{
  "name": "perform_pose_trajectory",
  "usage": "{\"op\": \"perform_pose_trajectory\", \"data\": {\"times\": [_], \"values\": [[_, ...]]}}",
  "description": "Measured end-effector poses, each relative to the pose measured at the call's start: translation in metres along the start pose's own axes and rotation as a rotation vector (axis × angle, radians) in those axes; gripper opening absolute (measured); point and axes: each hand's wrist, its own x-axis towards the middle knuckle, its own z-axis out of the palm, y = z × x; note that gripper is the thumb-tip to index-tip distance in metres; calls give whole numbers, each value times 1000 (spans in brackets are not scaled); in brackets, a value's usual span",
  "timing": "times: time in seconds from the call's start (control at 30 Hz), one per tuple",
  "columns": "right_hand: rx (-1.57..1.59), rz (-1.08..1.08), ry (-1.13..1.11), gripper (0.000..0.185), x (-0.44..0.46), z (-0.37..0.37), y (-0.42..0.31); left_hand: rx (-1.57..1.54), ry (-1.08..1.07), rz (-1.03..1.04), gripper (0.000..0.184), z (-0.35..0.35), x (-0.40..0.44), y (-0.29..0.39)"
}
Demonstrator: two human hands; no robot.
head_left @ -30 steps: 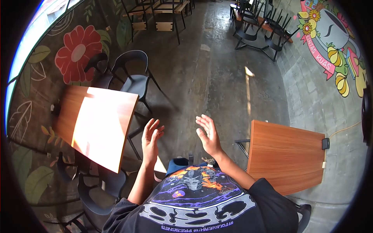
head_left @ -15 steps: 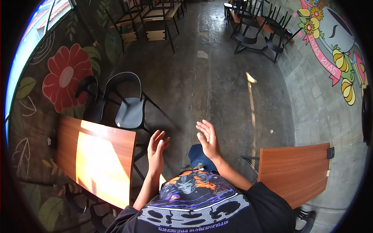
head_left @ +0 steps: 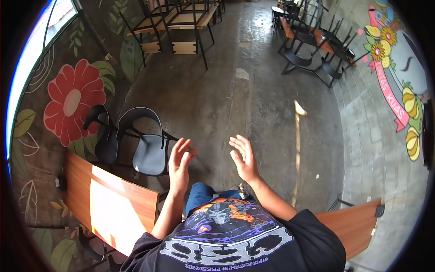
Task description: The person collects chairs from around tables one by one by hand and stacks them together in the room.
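Both of my hands are raised in front of my chest, palms roughly facing each other, with a wide gap of floor seen between them. My left hand (head_left: 180, 164) has its fingers apart and holds nothing; behind it is a dark chair (head_left: 149, 154). My right hand (head_left: 244, 158) is likewise spread and bare, seen against the concrete floor (head_left: 267, 113). Below them are my printed black shirt (head_left: 226, 235) and a bit of blue trousers (head_left: 198, 195).
A sunlit wooden table (head_left: 77, 181) stands at the left, another wooden table (head_left: 358, 222) at the lower right. Chairs are stacked on tables (head_left: 170, 20) at the back left and on others (head_left: 287, 28) at the back right. Painted walls flank the floor.
The side tables and chairs have shifted down in view, and the right table is now partly behind my right arm. Both hands stay raised and open.
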Motion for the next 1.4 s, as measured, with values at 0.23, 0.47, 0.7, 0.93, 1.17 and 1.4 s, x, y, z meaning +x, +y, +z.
{"op": "perform_pose_trajectory", "data": {"times": [0.23, 0.47, 0.7, 0.93, 1.17, 1.4], "values": [[-2, 70, -4, 53, 92, 27, 39, 12, 110, -208, 50, -67, 101, -73], [-53, 164, -56, 53, 219, 79, 89, 156, 374, -220, 49, -203, 278, -110], [-139, 131, -225, 53, 323, 144, 101, 309, 646, -424, 57, -293, 347, -190], [-67, 282, -401, 54, 389, 166, 136, 561, 764, -906, 88, -300, 366, -222], [25, 324, -707, 52, 497, 223, 176, 368, 980, -318, 78, -273, 417, -185], [186, 302, -1172, 49, 588, 317, 189, 165, 1265, 63, 73, -242, 434, -95]]}}
